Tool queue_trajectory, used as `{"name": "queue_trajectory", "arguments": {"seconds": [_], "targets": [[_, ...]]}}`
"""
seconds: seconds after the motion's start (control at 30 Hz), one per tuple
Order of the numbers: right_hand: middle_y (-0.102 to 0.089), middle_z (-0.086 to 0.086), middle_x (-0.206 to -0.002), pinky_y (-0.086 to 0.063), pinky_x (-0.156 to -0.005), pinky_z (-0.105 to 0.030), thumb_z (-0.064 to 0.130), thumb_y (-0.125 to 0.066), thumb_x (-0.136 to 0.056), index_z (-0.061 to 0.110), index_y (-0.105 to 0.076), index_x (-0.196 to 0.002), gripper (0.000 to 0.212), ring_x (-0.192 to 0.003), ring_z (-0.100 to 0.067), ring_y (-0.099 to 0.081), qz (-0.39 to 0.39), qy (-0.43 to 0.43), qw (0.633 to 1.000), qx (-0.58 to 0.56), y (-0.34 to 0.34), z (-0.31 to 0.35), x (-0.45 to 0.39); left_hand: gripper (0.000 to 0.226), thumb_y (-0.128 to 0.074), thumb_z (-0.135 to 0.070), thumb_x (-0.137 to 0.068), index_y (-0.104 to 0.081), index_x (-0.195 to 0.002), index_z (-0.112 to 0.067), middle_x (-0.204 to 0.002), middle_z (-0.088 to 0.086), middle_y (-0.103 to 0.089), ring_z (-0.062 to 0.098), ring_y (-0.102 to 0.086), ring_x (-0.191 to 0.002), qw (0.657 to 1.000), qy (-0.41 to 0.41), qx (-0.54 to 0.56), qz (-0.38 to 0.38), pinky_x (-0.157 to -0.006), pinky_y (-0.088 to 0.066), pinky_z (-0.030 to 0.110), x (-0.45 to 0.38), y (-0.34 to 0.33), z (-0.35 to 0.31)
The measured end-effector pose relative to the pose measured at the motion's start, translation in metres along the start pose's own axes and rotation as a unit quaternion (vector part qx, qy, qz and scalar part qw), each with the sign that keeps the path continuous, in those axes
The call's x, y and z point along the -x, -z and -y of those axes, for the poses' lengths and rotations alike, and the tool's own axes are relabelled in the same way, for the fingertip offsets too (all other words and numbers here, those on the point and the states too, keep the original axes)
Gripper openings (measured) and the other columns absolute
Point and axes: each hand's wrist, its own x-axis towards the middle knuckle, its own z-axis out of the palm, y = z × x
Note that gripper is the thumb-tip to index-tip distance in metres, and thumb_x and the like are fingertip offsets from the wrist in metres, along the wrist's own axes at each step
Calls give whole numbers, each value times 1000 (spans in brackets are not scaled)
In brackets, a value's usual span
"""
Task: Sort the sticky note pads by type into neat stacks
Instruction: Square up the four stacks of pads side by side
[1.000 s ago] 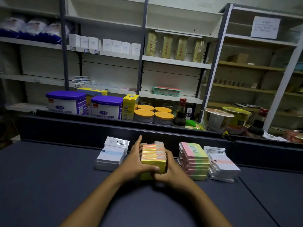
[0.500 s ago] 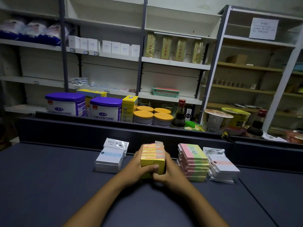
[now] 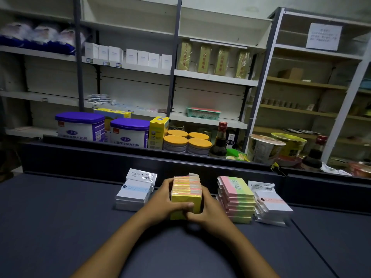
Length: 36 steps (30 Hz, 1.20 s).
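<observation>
dark desk [image 3: 60, 227], yellow pad stack [image 3: 186, 194] clasped by left hand [image 3: 163, 203] and right hand [image 3: 208, 211], pink-green stack [image 3: 235, 194] beside, white stacks [image 3: 134, 190] flanking

Dim shop stockroom from my head view, shelving behind a dark counter.

I see a dark grey counter [image 3: 60, 227] with a raised black back ledge [image 3: 120, 157]. Behind it stand white metal shelves [image 3: 214, 77] on dark uprights, holding white boxes [image 3: 148, 58] and gold packets [image 3: 202, 58]. A second shelf unit [image 3: 313, 83] on the right carries a paper notice [image 3: 323, 36]. Purple-lidded tins [image 3: 80, 126] and orange-lidded jars [image 3: 175, 143] line the ledge.
</observation>
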Motion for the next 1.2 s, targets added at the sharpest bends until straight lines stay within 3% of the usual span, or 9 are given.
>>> {"name": "queue_trajectory", "arguments": {"seconds": [0.1, 0.2, 0.33, 0.47, 0.73, 0.9, 1.0, 1.1, 1.2], "targets": [[-64, 18, -125, -53, -96, -24, 31, -80, -69, 33, -39, -144, 85, -115, 1, -61, -17, -3, 999, -43, 2, 4, 0, 96, -90, -42, -55, -37, -134, -29, -121, -10, -61, 3, -63, -108, 998, -2, 50, -38, -81, -52, 14, 2, 0, -10], [-51, 13, -140, -49, -103, -27, 47, -81, -62, 28, -31, -150, 103, -123, -2, -54, -77, -8, 993, -87, 1, 9, -7, 88, -86, -35, -56, -45, -131, -18, -116, -1, -67, 10, -68, -103, 975, -2, 190, -115, -81, -56, 22, 2, -7, -23], [-60, 1, -131, -57, -85, -24, 42, -87, -59, 20, -32, -145, 104, -109, -8, -67, -91, -58, 960, -260, -12, 10, -17, 64, -78, -36, -65, -63, -119, -7, -107, 13, -73, 26, -69, -95, 932, 11, 330, -150, -80, -56, 37, 5, -17, -40], [-69, -9, -122, -57, -84, -29, 35, -97, -49, 12, -41, -138, 108, -114, -22, -67, -67, -70, 928, -359, -17, 12, -20, 51, -75, -30, -73, -66, -113, 0, -108, 22, -71, 28, -69, -94, 923, 24, 367, -118, -78, -58, 33, 9, -20, -43], [-73, -14, -113, -59, -82, -30, 27, -75, -73, 2, -57, -125, 60, -107, -28, -70, -74, -86, 909, -402, 0, 16, -17, 46, -69, -46, -74, -73, -102, -9, -109, 13, -72, 21, -65, -108, 963, 60, 261, 8, -102, -42, 34, 1, 13, -34], [-77, -11, -102, -59, -72, -23, 43, -68, -81, 7, -68, -111, 47, -93, -19, -74, -52, -133, 933, -330, 2, 21, -13, 59, -63, -67, -68, -73, -81, -10, -90, 0, -74, 18, -69, -85, 982, 111, 153, -9, -88, -48, 31, 0, 14, -29], [-78, -10, -94, -56, -65, -18, 48, -61, -90, 9, -72, -102, 42, -85, -16, -76, -40, -156, 945, -283, 1, 22, -13, 58, -58, -68, -75, -53, -76, -11, -57, -1, -44, 17, -40, -55, 984, 141, 103, -43, -71, -34, 33, 0, 11, -27], [-78, -9, -87, -55, -61, -18, 49, -57, -93, 10, -72, -99, 43, -78, -16, -75, -47, -181, 950, -252, -2, 24, -15, 56, -49, -62, -90, -46, -60, -15, -54, 1, -42, 21, -39, -53, 986, 145, 22, -78, -71, -32, 33, 0, 9, -27], [-77, -6, -77, -54, -60, -19, 53, -56, -92, 8, -73, -95, 48, -71, -12, -73, -58, -181, 956, -221, -3, 24, -18, 59, -38, -62, -94, -54, -64, -15, -72, 10, -59, 28, -55, -71, 980, 142, -96, -97, -72, -42, 34, 2, 6, -30]]}}
